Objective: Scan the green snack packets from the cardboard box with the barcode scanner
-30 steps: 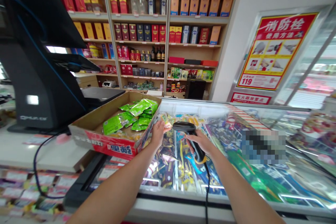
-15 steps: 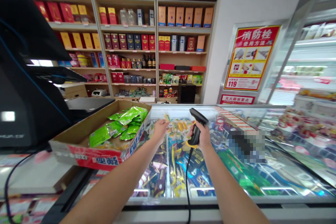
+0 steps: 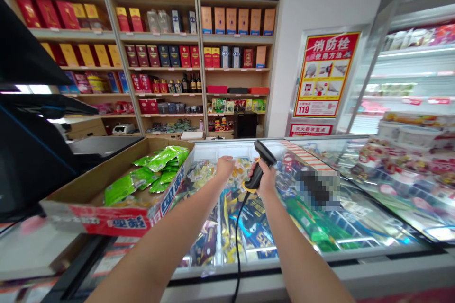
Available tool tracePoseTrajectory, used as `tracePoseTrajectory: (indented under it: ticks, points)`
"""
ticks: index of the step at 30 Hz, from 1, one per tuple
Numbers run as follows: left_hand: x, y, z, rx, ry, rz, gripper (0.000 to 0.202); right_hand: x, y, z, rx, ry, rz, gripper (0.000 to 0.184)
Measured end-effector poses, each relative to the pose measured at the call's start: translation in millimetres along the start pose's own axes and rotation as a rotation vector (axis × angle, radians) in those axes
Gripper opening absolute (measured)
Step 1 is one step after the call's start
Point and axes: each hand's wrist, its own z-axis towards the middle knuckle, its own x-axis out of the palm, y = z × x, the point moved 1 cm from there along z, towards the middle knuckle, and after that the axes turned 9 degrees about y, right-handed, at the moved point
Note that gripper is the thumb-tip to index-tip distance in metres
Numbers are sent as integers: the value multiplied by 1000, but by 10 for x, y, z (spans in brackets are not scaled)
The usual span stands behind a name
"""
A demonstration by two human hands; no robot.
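My right hand (image 3: 267, 181) is wrapped round the grip of a black and yellow handheld barcode scanner (image 3: 254, 176). The scanner's head tilts up, and its black cord (image 3: 237, 236) hangs down toward me. To its left is my left hand (image 3: 224, 167), fingers curled and pinched; anything in them is too blurred to make out. Both hands are above a glass-topped chest freezer (image 3: 227, 271) full of wrapped goods. Small clear packets with yellow contents (image 3: 241, 169) show between the hands, and blue packages (image 3: 254, 220) lie lower down.
At left stands an open cardboard box (image 3: 85, 177) with several green packets (image 3: 165, 158) inside. A dark checkout terminal (image 3: 28, 142) is beside it. A pixelated dark object (image 3: 316, 189) is on the freezer at right. Shelves (image 3: 159, 38) of boxes and bottles line the back wall.
The view has turned slightly right. My left hand has moved right, closer to the scanner, and the small packet at its fingertips no longer shows clearly. My right hand keeps the scanner.
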Motion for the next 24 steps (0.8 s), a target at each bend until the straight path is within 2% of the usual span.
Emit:
tracePoseTrajectory:
  ticks: [3, 5, 7, 10, 12, 14, 17, 19, 21, 24]
  points:
    - [-94, -99, -60, 8, -93, 93, 17, -2, -25, -9, 4, 39, -28, 32]
    - [-209, -250, -140, 39, -55, 151, 17, 22, -42, -33, 36, 67, -25, 31]
    - [-410, -465, -228, 71, 51, 221, 16, 70, -66, -75, 98, 108, -22, 31]
    - [-926, -828, -317, 38, 222, 387, 13, 157, -124, -160, 192, 197, -59, 32]
    - [-1377, -1019, -328, -19, 303, 546, 14, 202, -173, -215, 228, 251, -110, 32]
    - [-1831, -1110, -316, -69, 375, 753, 10, 226, -221, -260, 238, 302, -157, 32]
    - [-2363, -1030, -309, -206, 401, 921, 11, 230, -279, -298, 243, 371, -207, 31]
    - [-2561, -886, -325, -349, 346, 890, 19, 224, -303, -310, 251, 402, -240, 31]
    - [-2635, -737, -346, -505, 348, 827, 23, 223, -313, -318, 249, 418, -269, 30]
    - [-2606, -603, -354, -637, 486, 829, 23, 233, -305, -332, 242, 414, -288, 31]
